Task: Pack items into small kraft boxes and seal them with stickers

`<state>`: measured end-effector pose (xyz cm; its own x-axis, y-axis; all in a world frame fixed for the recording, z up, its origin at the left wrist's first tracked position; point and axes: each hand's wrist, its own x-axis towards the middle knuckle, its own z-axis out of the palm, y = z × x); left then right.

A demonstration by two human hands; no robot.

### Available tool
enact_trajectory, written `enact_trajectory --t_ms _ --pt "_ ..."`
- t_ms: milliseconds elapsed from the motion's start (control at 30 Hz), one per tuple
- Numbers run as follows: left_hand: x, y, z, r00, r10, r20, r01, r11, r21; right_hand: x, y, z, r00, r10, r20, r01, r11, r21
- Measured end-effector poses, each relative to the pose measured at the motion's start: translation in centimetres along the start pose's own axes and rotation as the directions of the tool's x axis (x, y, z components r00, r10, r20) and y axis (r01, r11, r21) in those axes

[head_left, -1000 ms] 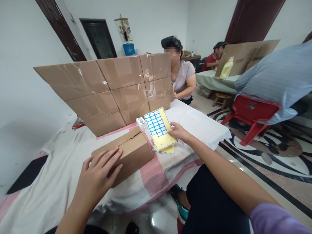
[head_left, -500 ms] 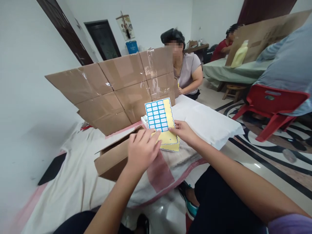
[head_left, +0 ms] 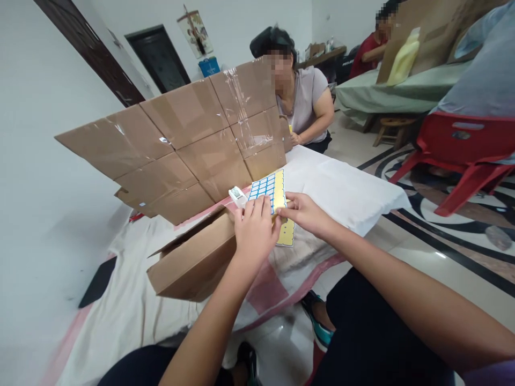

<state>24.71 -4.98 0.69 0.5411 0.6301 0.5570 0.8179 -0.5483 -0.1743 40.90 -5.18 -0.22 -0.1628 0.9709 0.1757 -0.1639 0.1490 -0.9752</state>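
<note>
A label sheet (head_left: 280, 192) with blue-edged white stickers and a yellow strip is held above the table, tilted away from me and bent near its lower part. My left hand (head_left: 257, 225) is closed on its lower left part, the fingers lying over the front. Thumb and fingers of my right hand (head_left: 308, 214) pinch the sheet's right edge. Below hangs another yellow piece (head_left: 286, 234) with a wavy border; whether it is a separate sheet I cannot tell. Just beyond my left fingers is a small white box (head_left: 237, 197). An open cardboard box (head_left: 193, 262) stands left of my left hand.
A taped cardboard screen (head_left: 173, 145) stands across the table, which has a white cover (head_left: 341, 185). Behind it sits a person (head_left: 311, 102). To the right are a red chair (head_left: 466, 142) and a second table with a yellow bottle (head_left: 403, 59). A dark flat object (head_left: 97, 281) lies at left.
The label sheet has tipped back and bent in my hands. My left hand has moved up and right onto its face. The camera view has shifted slightly.
</note>
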Motion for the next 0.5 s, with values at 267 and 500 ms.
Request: enact_trajectory --t_ms 267,500 --pt "0.1 0.1 -1.0 0.994 0.069 0.085 -0.075 0.995 0.064 0.0 -0.1 -0.4 0.998 -0.053 -0.045 0.041 0.973 -0.227" --pt "-0.5 -1.1 -1.5 0.999 -0.004 -0.043 0.006 0.998 0.055 0.3 0.3 -0.3 0.998 0.009 -0.055 -0.024 0.961 -0.274"
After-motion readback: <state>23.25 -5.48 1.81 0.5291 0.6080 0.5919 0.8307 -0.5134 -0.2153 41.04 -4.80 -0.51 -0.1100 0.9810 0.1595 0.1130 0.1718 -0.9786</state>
